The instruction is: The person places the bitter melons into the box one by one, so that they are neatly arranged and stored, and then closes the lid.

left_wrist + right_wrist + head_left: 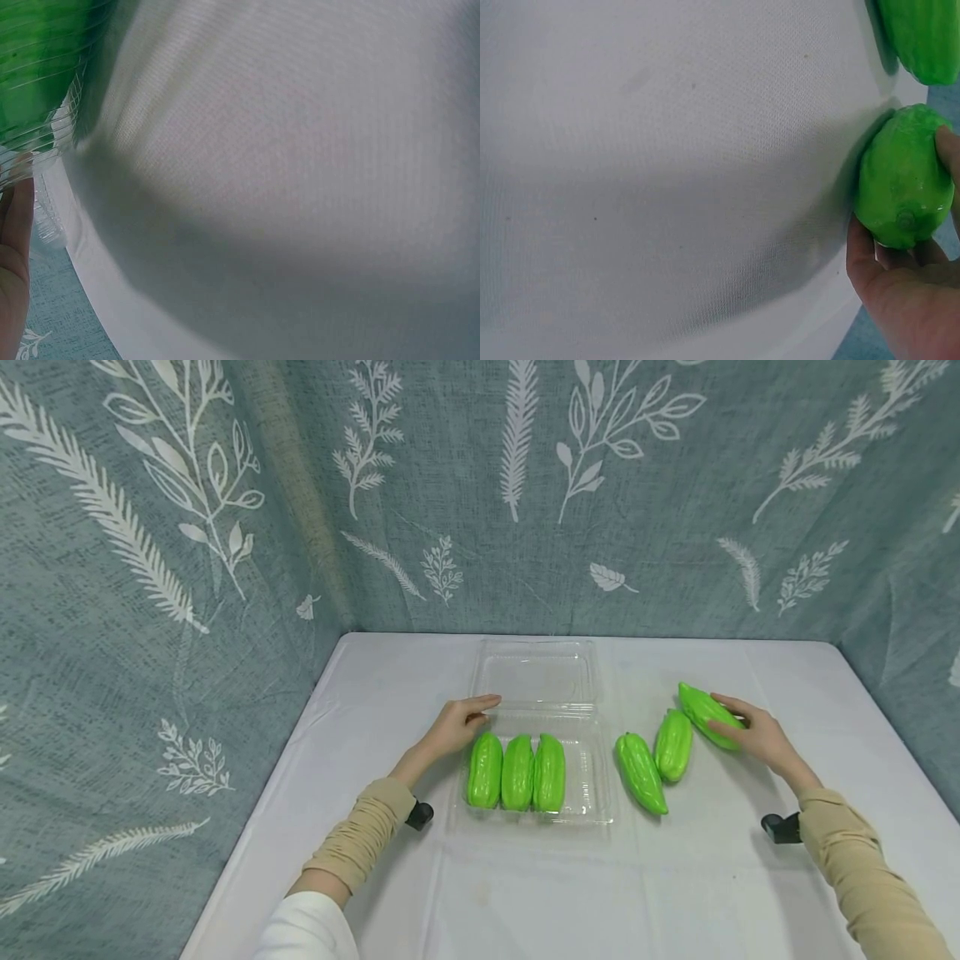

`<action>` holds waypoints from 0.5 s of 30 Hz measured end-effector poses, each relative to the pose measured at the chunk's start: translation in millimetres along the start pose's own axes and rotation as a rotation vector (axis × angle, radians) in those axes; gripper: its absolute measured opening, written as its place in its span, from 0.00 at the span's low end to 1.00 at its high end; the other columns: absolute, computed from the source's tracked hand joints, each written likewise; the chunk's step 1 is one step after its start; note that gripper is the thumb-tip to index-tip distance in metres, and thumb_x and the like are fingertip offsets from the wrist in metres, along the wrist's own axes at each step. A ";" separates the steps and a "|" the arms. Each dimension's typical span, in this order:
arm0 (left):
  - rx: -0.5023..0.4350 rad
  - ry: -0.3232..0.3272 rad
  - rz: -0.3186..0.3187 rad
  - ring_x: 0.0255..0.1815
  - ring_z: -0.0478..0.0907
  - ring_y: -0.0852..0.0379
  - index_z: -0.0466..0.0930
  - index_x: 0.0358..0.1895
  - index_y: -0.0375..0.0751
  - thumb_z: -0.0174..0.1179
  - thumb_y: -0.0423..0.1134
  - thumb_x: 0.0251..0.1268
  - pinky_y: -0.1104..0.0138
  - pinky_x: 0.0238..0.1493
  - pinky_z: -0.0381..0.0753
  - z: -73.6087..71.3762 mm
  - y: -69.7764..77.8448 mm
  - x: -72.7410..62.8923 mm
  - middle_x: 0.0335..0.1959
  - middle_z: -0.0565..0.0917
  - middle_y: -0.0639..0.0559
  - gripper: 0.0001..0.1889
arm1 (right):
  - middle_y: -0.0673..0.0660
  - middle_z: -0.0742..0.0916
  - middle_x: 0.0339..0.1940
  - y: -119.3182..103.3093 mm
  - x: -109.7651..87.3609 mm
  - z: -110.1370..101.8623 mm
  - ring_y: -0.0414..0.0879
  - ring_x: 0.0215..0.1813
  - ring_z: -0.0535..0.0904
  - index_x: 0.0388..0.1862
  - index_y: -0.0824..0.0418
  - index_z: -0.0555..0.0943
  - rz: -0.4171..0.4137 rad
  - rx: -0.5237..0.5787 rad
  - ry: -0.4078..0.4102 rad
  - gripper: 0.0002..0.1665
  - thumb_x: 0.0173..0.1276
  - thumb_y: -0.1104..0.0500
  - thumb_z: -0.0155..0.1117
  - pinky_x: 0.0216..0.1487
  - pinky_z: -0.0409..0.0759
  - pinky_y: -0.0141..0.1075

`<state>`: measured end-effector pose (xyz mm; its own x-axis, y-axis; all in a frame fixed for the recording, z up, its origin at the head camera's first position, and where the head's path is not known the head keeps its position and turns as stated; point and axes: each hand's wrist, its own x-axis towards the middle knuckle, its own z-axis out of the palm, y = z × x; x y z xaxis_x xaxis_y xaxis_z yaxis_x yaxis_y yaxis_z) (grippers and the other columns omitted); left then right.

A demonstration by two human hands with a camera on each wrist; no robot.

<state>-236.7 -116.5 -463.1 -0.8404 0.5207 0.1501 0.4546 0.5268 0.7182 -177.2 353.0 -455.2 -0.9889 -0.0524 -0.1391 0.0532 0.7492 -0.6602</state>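
A clear plastic clamshell box [588, 777] lies with its lid [536, 677] folded back. In its base three green bitter melons [517, 774] stand side by side toward the left. My left hand [453, 727] holds the box at its back left corner by the hinge, index finger stretched along the edge. In the left wrist view, the left fingers [19, 217] meet the ribbed wall. My right hand [757, 735] grips another bitter melon [705, 710] between thumb and fingers at its near end. The right wrist view shows this bitter melon [904, 180] end-on, close over the cloth.
Two more bitter melons, one in the middle [673, 745] and one nearer the box [641, 772], lie between the box and my right hand. White cloth covers the table [540, 893]. A patterned grey-green curtain [450, 485] hangs behind and beside it.
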 end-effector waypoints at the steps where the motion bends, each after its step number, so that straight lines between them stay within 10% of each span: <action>1: -0.001 0.001 0.002 0.59 0.77 0.46 0.72 0.62 0.33 0.54 0.25 0.65 0.70 0.38 0.78 0.0 0.2 0.1 0.64 0.73 0.39 0.21 | 0.77 0.61 0.70 -0.1 -0.1 -0.2 0.75 0.68 0.57 0.74 0.65 0.55 -0.001 0.000 0.001 0.41 0.72 0.45 0.53 0.63 0.62 0.65; 15: 0.005 0.007 0.025 0.58 0.78 0.45 0.73 0.61 0.31 0.54 0.24 0.65 0.71 0.35 0.76 0.0 -0.5 0.4 0.63 0.74 0.37 0.21 | 0.78 0.64 0.68 -1.7 -2.5 6.5 0.74 0.65 0.62 0.73 0.67 0.56 0.020 0.058 0.078 0.40 0.72 0.47 0.54 0.60 0.67 0.65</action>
<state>-237.2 -116.5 -463.4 -0.8311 0.5286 0.1728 0.4767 0.5170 0.7110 -174.0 347.6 -458.5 -0.9953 0.0157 -0.0959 0.0787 0.7098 -0.7000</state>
